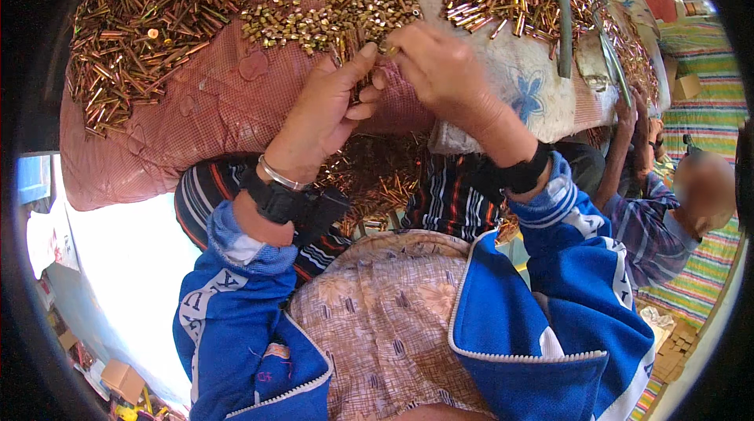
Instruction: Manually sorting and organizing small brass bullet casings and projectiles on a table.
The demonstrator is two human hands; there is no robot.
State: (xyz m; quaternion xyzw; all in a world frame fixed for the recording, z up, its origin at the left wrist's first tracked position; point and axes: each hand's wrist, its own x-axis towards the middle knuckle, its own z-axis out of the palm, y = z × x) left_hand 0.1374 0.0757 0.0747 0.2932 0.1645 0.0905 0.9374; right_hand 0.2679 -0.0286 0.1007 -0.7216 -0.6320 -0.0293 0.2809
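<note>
While the left hand (334, 99) curls half closed, its grip hard to make out, the right hand (441, 67) pinches a small gold-coloured piece (391, 51) right beside it; just beyond lie heaped shiny gold nuts (314, 22) and slim coppery rods (149, 48).

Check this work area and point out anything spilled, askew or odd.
One oddity: loose metal pieces lie low between the striped trouser legs, apart from the main heap on the red cloth. They may have spilled, though whether something holds them there is unclear.
</note>
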